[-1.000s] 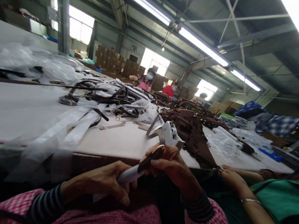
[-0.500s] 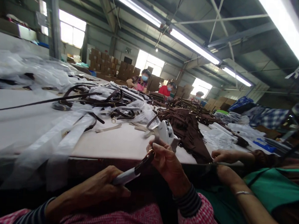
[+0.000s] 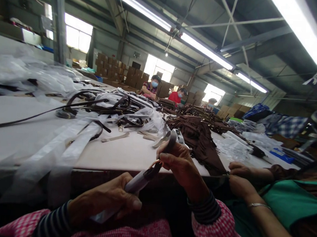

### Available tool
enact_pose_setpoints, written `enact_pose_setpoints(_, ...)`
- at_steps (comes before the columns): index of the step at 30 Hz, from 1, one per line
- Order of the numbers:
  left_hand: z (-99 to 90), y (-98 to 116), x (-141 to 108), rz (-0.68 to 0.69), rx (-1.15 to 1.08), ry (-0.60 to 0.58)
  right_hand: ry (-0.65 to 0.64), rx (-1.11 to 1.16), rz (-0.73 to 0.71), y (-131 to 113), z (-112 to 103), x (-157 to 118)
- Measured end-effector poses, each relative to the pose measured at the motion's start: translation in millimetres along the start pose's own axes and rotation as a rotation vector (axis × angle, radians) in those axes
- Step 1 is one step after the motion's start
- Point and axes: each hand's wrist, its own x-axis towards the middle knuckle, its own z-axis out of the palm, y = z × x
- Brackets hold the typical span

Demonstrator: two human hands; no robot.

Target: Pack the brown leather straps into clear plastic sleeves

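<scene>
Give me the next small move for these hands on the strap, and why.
Probably steady the dark strap in the left hand and bring the white tag gun in the right hand to its metal ring. The left hand grips the strap by its plastic sleeve, and the gun sits just above the ring.

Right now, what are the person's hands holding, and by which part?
The left hand grips a dark strap in a white sleeve around the sleeved part; the right hand pinches the strap's end beside a metal ring.

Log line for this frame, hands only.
left hand: grips plastic-sleeved strap | right hand: pinches its metal ring | co-worker's hands: near brown fringe
</scene>
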Motion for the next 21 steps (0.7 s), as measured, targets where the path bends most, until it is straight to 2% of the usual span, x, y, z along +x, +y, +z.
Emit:
enact_pose_setpoints(4, 0.1, -7.7, 3.8, -0.004, -0.075, 0.007, -0.047, -0.002, -0.011, 4.3, -1.0, 2.7)
enact_pose_setpoints(7, 2.3, -9.3, 11.3, 0.035, 0.002, 0.104, -0.049, -0.037, 0.016, 9.5, -0.2, 4.2)
enact_pose_setpoints(10, 2.9, -3.0, 18.7, 0.074, 0.119, 0.228, 0.029, -0.041, 0.018, 14.3, 2.7, 6.3)
enact_pose_setpoints(12, 0.8, 2.8, 21.6, 0.082, 0.175, 0.261, 0.096, -0.012, -0.004, 16.8, 4.0, 8.0)
enact_pose_setpoints(15, -4.6, 6.5, 23.8, 0.09, 0.148, 0.227, 0.14, 0.031, -0.035, 17.8, 4.1, 10.0)
enact_pose_setpoints(19, -7.6, -3.9, 27.1, 0.103, -0.058, 0.078, 0.083, 0.034, -0.061, 12.5, 4.0, 9.4)
enact_pose_setpoints(21, -4.9, -10.8, 29.7, 0.137, -0.151, 0.046, 0.067, 0.012, -0.073, 8.6, 4.7, 8.1)
